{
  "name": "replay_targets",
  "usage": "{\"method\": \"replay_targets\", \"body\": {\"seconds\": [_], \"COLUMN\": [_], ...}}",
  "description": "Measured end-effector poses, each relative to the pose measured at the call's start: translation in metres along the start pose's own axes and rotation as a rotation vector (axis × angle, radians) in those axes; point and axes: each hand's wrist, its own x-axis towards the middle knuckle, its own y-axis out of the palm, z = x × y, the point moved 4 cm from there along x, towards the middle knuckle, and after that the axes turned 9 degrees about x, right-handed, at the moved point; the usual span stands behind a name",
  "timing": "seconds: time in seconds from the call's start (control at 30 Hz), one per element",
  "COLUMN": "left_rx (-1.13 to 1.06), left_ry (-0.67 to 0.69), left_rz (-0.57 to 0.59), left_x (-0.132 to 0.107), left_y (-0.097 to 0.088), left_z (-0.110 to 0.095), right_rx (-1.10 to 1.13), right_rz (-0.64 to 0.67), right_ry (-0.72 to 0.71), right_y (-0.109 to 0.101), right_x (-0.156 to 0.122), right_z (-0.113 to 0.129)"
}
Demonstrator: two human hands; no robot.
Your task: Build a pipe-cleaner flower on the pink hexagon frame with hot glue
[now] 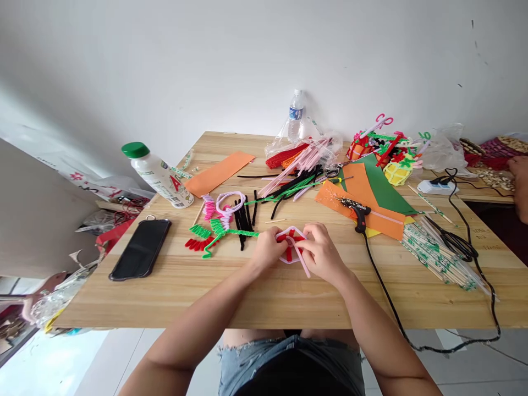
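My left hand (267, 248) is closed on the left side of a pale pink pipe cleaner ring (293, 262) with red pipe cleaner spokes across it. My right hand (324, 254) pinches the ring's right side, where a loose pink end (306, 268) sticks out toward me. Fingers cover part of the ring. Left of my hands lies a green pipe cleaner stem (243, 233) with coiled green, pink and red pieces. Close by are a lilac pipe cleaner loop (231, 203) and short black pipe cleaners (244, 224).
A glue gun (359, 213) rests on orange paper (383, 219), its cord trailing right. Scissors (456, 245) lie by wrapped sticks (433, 258). A phone (141, 250) and white bottle (160, 179) stand left. Pipe cleaner bundles (307, 159) lie behind. Another person's hand (520, 173) shows far right.
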Motion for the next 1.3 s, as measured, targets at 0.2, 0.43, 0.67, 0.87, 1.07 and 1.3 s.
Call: {"method": "replay_targets", "body": {"seconds": [0.2, 0.43, 0.67, 0.87, 1.07, 1.3], "left_rx": [-0.01, 0.002, 0.02, 0.024, 0.108, 0.149], "left_ry": [0.027, 0.026, 0.024, 0.025, 0.061, 0.09], "left_rz": [-0.017, -0.018, -0.014, 0.009, -0.011, -0.103], "left_x": [-0.001, -0.001, -0.001, 0.0, 0.0, 0.0], "left_y": [0.005, 0.006, 0.004, 0.004, 0.003, 0.004], "left_z": [0.001, 0.0, -0.002, -0.002, -0.005, -0.007], "right_rx": [-0.073, -0.228, -0.288, -0.283, -0.296, -0.204], "right_rz": [-0.089, -0.051, -0.04, -0.086, -0.034, 0.0], "right_ry": [0.307, 0.463, 0.468, 0.434, 0.458, 0.446], "right_y": [0.019, 0.032, 0.04, 0.042, 0.044, 0.039], "right_x": [-0.004, 0.001, 0.002, -0.002, 0.002, 0.001], "right_z": [-0.009, -0.013, -0.017, -0.022, -0.019, -0.018]}}
